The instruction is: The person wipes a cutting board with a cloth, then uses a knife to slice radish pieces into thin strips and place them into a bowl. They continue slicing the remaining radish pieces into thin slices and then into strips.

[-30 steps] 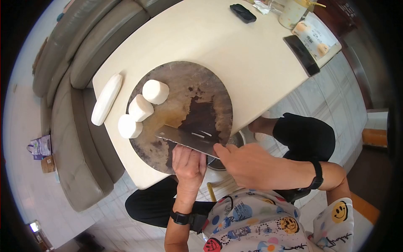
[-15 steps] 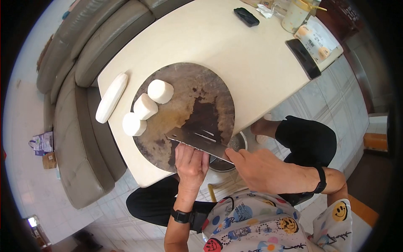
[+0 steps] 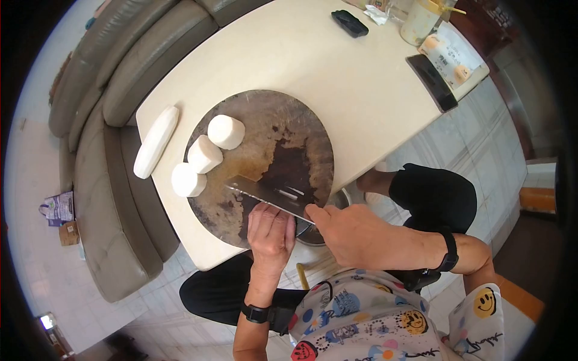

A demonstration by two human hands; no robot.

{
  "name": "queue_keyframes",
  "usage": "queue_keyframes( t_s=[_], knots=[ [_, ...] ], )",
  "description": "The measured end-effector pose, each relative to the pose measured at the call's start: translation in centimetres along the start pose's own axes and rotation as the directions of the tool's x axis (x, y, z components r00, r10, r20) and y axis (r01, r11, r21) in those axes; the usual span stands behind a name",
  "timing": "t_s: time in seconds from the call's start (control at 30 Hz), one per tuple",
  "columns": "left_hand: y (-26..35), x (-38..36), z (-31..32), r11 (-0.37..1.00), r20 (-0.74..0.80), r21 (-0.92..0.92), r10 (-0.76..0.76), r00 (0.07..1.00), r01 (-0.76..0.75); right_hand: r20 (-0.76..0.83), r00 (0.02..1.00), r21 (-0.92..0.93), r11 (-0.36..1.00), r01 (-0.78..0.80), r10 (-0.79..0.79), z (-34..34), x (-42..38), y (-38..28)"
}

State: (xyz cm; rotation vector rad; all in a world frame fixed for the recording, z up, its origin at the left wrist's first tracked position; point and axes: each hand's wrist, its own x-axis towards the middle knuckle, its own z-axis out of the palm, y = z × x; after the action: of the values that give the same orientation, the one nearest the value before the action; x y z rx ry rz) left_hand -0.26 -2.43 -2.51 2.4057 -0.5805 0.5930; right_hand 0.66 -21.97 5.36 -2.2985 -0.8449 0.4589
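Cleaver (image 3: 271,197) and right hand (image 3: 358,234) have shifted slightly farther up and left over the round chopping board (image 3: 253,117), while the three stubby white chunks (image 3: 205,154) lie where they were. Leftmost, a long peeled root (image 3: 156,142), probably radish, rests on the table (image 3: 361,102); next, the chunks sit along the board's left side, likely firm, dense and slick, best gripped round their sides. Then comes the left hand (image 3: 269,231), fingers curled together at the blade's lower edge; whether it pinches anything I can't tell, since its fingers hide what's beneath. Slanting rightward, the cleaver looks stiff and probably hefty, best held by its handle, which the right hand wraps and covers completely. Behind that hand, a metal bowl (image 3: 341,200) is mostly hidden, its contents unreadable from here.
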Motion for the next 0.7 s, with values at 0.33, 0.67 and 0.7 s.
queue_keyframes(
  t_s=[0.33, 0.67, 0.7],
  knots=[
    [-0.1, -0.2, 0.1, 1.000, 0.003, 0.002, 0.002, 1.000, -0.002, 0.042, 0.999, 0.009, 1.000, 0.014, -0.014, -0.1, -1.5, 0.0],
    [0.1, -0.2, 0.1, 1.000, -0.016, 0.005, 0.026, 1.000, -0.026, -0.024, 1.000, 0.017, 1.000, -0.006, 0.007, 0.6, -0.1, 0.1],
    [0.1, -0.2, 0.1, 1.000, -0.021, 0.002, 0.023, 1.000, -0.023, -0.025, 1.000, 0.062, 0.998, -0.013, 0.014, 0.6, -0.5, 0.3]
  ],
)
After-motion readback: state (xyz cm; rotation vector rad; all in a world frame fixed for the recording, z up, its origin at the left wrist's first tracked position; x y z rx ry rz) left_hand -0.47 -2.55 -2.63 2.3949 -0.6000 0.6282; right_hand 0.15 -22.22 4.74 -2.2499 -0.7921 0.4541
